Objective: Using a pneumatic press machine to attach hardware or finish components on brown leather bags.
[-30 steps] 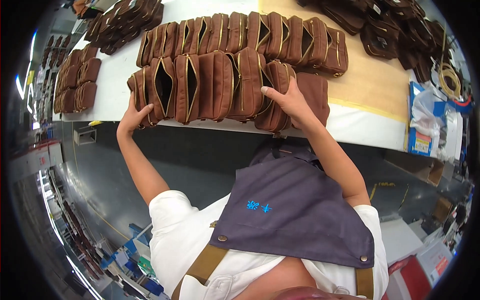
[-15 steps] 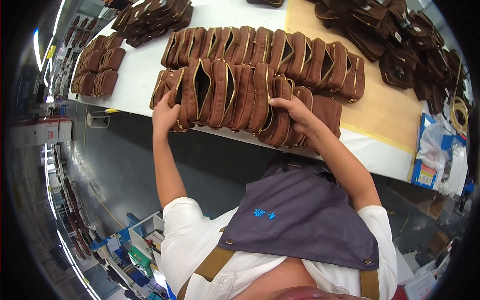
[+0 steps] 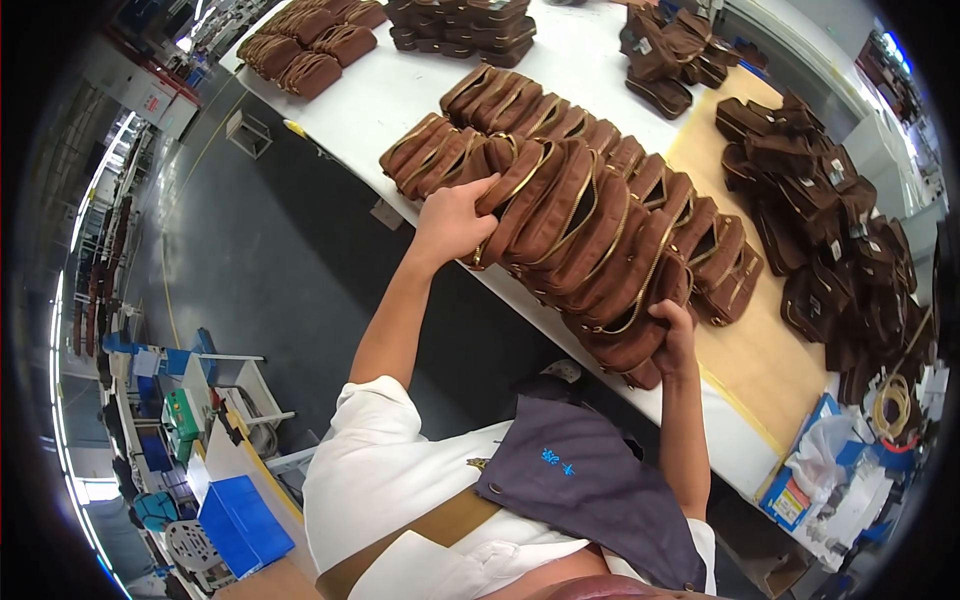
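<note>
Reddish-brown fabric pouches with gold-toned zips (image 3: pixel 575 225) stand on edge, face to face, in a front row along the near side of a long white-topped table (image 3: pixel 585 65). Bare left hand (image 3: pixel 455 222): clamped on the edge of one pouch, digits curled over it. Bare right hand (image 3: pixel 676 335): closed on the opposite end of the group, thumb bent over the rim, other fingers mostly hidden by fabric. Probable reason for the two-ended hold: the pouches look soft, several zips gape, and pressure from both ends likely stops the block splaying. On edge, they also pack tightly. Whether the block is raised off the tabletop, I cannot tell.

Surroundings: several matching pouches (image 3: pixel 425 160) stand just beyond the left hand, in line with the group. A back row of the same kind (image 3: pixel 490 95) sits close behind, leaving little room on the far side. Rightward, a flat tan sheet (image 3: pixel 740 370) covers part of the table; past it, a loose heap of dark brown bags (image 3: pixel 800 190) limits space. Near the right corner, a crumpled clear plastic bag (image 3: pixel 815 465) lies by a coil of pale cord (image 3: pixel 880 410).
</note>
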The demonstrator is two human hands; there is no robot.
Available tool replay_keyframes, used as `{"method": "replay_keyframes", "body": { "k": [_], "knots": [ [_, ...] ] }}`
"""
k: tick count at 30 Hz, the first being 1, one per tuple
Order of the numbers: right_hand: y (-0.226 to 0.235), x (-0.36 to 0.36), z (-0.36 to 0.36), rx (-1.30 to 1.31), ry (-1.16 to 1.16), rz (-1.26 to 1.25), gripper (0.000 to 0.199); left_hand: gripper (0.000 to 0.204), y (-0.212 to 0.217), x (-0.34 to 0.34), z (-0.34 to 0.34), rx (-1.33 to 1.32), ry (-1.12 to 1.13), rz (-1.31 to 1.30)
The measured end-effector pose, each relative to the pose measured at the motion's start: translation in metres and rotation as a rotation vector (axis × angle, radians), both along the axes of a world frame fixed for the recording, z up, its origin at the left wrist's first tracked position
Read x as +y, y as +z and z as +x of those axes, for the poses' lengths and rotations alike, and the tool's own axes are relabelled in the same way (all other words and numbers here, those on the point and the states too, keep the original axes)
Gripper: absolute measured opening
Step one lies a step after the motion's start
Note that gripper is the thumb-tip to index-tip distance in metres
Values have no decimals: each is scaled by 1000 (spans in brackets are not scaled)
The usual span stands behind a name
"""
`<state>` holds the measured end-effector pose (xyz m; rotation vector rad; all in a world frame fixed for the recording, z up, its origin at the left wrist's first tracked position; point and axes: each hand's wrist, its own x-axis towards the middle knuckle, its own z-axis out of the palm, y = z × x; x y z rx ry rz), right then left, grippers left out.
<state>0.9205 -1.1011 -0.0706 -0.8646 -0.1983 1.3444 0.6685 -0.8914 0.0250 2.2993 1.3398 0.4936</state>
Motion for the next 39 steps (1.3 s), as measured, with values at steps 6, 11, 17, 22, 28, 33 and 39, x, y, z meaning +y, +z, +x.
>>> {"method": "replay_keyframes", "body": {
  "k": [6,11,17,22,28,33,39],
  "knots": [
    [11,-134,53,-126,-121,6,75,55,-10,-99,66,-102,-185,112],
    [-12,-266,100,-136,-228,37,57,57,-15,-200,136,-88,-340,27],
    [-33,-353,162,-88,-304,-9,49,56,-47,-267,221,-85,-442,160],
    [-61,-347,203,-128,-456,-43,45,62,-89,-272,280,-12,-555,113],
    [-67,-369,211,-425,-438,-383,48,51,-153,-295,297,-34,-469,392],
    [-86,-470,255,-1290,-530,-783,27,36,-126,-414,300,-535,-829,424],
    [-197,-596,374,-1932,-607,-1060,17,46,-175,-502,341,-155,-1351,489]
  ]
}}
